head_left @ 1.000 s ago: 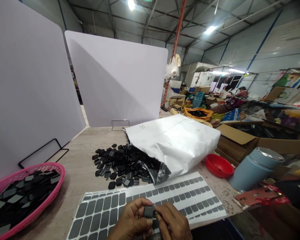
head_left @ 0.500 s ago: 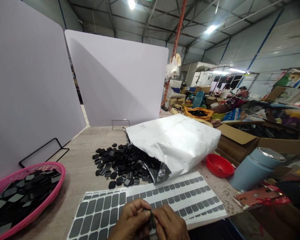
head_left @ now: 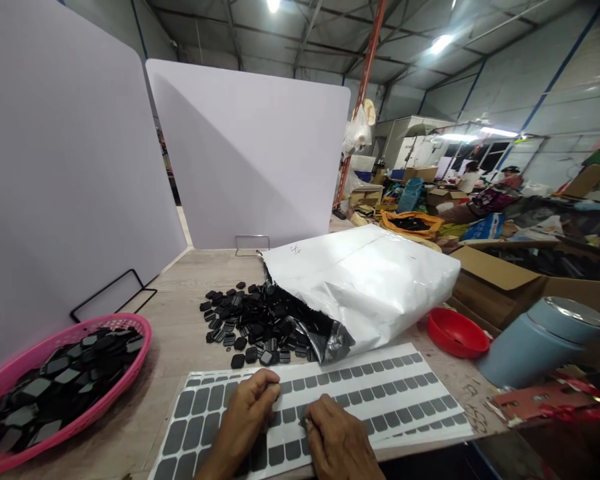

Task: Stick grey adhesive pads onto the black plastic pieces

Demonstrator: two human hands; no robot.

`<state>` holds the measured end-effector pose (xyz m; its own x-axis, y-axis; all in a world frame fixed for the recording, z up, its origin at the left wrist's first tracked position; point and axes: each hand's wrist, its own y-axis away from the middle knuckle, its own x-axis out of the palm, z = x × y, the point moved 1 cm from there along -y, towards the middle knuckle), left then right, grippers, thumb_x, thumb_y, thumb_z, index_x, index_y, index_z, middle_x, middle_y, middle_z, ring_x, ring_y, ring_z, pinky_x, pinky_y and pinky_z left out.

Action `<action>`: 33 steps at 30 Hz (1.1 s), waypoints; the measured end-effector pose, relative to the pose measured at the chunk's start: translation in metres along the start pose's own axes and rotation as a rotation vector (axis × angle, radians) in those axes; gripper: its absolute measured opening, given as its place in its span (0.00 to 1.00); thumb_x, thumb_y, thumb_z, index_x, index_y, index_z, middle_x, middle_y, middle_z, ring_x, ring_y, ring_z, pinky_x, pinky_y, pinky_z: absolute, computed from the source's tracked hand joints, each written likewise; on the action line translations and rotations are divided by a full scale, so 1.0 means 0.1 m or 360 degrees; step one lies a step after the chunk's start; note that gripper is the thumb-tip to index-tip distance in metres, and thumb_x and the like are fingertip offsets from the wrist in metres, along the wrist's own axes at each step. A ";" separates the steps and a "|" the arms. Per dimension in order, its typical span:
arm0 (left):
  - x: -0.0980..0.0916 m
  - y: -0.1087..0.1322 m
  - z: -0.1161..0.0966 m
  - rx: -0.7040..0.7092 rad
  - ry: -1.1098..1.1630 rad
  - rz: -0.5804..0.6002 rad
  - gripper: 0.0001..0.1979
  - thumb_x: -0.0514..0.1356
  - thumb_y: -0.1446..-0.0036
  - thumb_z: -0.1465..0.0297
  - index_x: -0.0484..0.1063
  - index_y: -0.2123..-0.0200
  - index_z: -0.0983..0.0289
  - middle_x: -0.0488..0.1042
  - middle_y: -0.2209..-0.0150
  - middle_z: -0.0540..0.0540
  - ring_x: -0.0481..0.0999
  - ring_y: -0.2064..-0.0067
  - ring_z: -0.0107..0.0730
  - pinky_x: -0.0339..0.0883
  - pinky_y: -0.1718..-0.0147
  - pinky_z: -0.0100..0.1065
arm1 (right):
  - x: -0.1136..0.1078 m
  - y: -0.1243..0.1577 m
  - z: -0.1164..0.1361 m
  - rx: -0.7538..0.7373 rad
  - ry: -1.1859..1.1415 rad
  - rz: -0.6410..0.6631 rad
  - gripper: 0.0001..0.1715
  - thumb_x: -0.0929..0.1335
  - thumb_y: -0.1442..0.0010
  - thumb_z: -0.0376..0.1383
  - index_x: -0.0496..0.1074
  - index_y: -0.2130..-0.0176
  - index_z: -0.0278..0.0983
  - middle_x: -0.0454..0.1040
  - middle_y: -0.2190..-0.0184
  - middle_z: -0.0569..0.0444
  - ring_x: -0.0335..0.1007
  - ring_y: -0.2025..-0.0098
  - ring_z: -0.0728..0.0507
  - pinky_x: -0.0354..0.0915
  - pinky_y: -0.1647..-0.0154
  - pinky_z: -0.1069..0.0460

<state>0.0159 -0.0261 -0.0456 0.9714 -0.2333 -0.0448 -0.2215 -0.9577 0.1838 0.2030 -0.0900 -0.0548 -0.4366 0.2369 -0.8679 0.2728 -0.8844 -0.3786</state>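
Observation:
My left hand (head_left: 245, 417) lies curled on a white sheet of grey rectangular stickers (head_left: 380, 393) at the table's near edge, fingertips bent onto the sheet; what is inside the fingers is hidden. My right hand (head_left: 336, 440) sits just beside it, fingertips pinched together on a grey sticker in a lower row. A pile of small black plastic pieces (head_left: 250, 327) spills from a white bag (head_left: 370, 280) just beyond the sheet. A pink basket (head_left: 130, 373) at the left holds black pieces with grey faces.
A red bowl (head_left: 457, 333) and a blue flask (head_left: 540, 343) stand at the right, with an open cardboard box (head_left: 495, 287) behind them. White divider panels (head_left: 250, 153) wall the back and left. A black wire stand (head_left: 110, 293) stands by the left panel. Cluttered tables and people are far off.
Both hands held a small black piece up between them; now they have dropped apart onto the sticker sheet and the piece is out of sight. The view has shifted slightly.

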 end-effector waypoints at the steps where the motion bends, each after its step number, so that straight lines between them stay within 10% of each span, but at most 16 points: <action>1: 0.09 -0.02 0.04 0.0021 0.0004 0.0001 0.14 0.61 0.49 0.58 0.71 0.66 0.63 0.65 0.81 0.44 0.63 0.80 0.25 0.53 0.82 0.25 | 0.01 -0.02 0.02 -0.0024 0.0037 0.0062 0.09 0.59 0.43 0.27 0.63 0.68 0.40 0.68 0.71 0.55 0.68 0.72 0.46 0.57 0.73 0.53; 7: 0.35 -0.18 0.06 0.0051 0.0134 0.0046 0.12 0.62 0.49 0.62 0.71 0.66 0.64 0.69 0.81 0.46 0.66 0.80 0.25 0.58 0.81 0.25 | 0.00 0.00 0.02 0.0000 0.0183 0.0175 0.10 0.61 0.44 0.25 0.61 0.67 0.40 0.69 0.69 0.56 0.69 0.71 0.46 0.57 0.73 0.53; 16: 0.07 0.01 -0.05 -0.0112 0.0366 0.0214 0.20 0.68 0.57 0.56 0.70 0.67 0.65 0.74 0.75 0.52 0.72 0.75 0.28 0.63 0.80 0.26 | 0.07 0.00 0.13 -0.0014 0.0243 0.0200 0.11 0.62 0.46 0.24 0.62 0.66 0.41 0.70 0.69 0.55 0.70 0.70 0.44 0.57 0.72 0.51; 33: 0.14 0.06 0.05 -0.0073 0.0035 0.0119 0.14 0.59 0.50 0.60 0.68 0.66 0.65 0.70 0.78 0.49 0.70 0.75 0.29 0.64 0.79 0.29 | 0.21 -0.03 0.36 0.0187 0.0259 0.0082 0.13 0.64 0.47 0.25 0.63 0.63 0.41 0.72 0.67 0.54 0.71 0.67 0.42 0.60 0.68 0.49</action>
<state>0.0273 -0.0361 -0.0497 0.9540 -0.2998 -0.0075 -0.2901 -0.9288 0.2308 0.1623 -0.0972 -0.0601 -0.2779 0.2437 -0.9292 0.1852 -0.9355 -0.3008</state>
